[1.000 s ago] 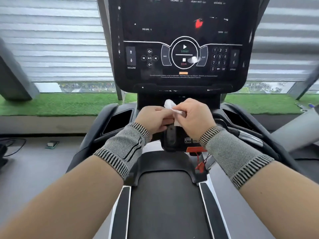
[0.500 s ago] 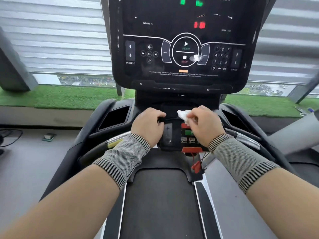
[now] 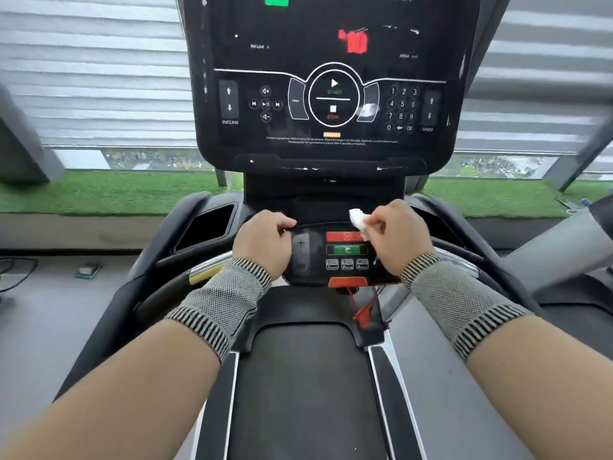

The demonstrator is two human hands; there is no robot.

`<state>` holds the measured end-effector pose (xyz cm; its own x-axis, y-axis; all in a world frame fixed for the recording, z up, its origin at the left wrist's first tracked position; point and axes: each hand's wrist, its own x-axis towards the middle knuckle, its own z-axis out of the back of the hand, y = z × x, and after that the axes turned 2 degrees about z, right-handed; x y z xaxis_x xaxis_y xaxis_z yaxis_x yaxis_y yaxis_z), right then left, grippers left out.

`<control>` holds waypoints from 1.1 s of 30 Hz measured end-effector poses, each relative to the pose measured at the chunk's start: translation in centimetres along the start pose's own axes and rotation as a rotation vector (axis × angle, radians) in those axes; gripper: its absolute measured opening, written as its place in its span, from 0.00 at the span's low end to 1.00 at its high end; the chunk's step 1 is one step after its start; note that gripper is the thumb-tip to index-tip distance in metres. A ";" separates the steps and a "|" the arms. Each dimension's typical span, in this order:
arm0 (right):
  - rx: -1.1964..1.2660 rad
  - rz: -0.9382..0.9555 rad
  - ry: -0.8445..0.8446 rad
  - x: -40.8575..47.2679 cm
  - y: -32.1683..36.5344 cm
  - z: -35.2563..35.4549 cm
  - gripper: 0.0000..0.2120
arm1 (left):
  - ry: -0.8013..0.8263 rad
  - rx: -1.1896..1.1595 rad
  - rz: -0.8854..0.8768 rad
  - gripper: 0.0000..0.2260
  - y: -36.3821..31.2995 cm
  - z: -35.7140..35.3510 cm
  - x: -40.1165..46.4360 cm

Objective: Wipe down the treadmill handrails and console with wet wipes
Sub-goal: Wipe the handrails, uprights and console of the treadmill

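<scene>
The console (image 3: 331,78) reads INCLINE, START, SPEED, OK and keypad digits 0–9.

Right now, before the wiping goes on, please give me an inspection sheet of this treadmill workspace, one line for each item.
Surface: lower control panel with a red and a green button, dark and glossy; upper console shows white marks near its lower edge.
Job's things: crumpled wet wipe above the red button.
Clutter: small green object on the floor, left.
Hands: left hand grips the panel's left edge; right hand pinches the wipe.
Cables: red safety cord hangs below the panel; black cable on the floor, far left.
Surroundings: window blinds, green turf strip.
</scene>
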<state>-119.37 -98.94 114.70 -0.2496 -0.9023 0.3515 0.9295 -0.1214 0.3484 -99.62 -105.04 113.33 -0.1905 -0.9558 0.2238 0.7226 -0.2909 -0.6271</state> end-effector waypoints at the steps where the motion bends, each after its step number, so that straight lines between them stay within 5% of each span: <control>1: -0.015 -0.041 -0.007 0.1 -0.8 0.5 0.06 | -0.007 -0.005 0.009 0.11 0.0 0.0 0.0; 6: -0.064 0.046 0.011 0.3 3.4 -0.4 0.10 | -0.004 -0.003 0.016 0.12 0.0 0.1 -0.2; 8: -0.044 0.190 -0.014 -0.4 6.8 -2.1 0.02 | 0.005 0.001 -0.012 0.13 0.2 0.2 -0.5; 13: 0.056 0.322 0.092 -2.9 9.0 -3.7 0.01 | -0.031 -0.020 -0.032 0.15 1.5 0.0 -2.0; 18: 0.026 -0.032 -0.019 -2.8 4.1 -2.5 0.08 | -0.028 -0.021 -0.144 0.15 2.2 -0.3 -3.6; 26: 0.096 0.200 0.076 -6.2 8.5 -5.5 0.04 | 0.026 0.043 -0.185 0.19 2.3 -0.6 -4.7; 31: 0.062 -0.029 -0.064 -6.7 4.0 -4.4 0.03 | -0.018 0.103 -0.228 0.24 2.9 -0.3 -5.2; 33: 0.039 0.032 -0.071 -6.9 5.4 -5.4 0.04 | -0.008 0.147 -0.234 0.25 2.8 -0.6 -5.3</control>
<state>-111.13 -95.59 109.50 -0.2397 -0.8736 0.4235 0.9263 -0.0751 0.3693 -97.00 -100.77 109.97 -0.3592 -0.8628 0.3559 0.7482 -0.4941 -0.4427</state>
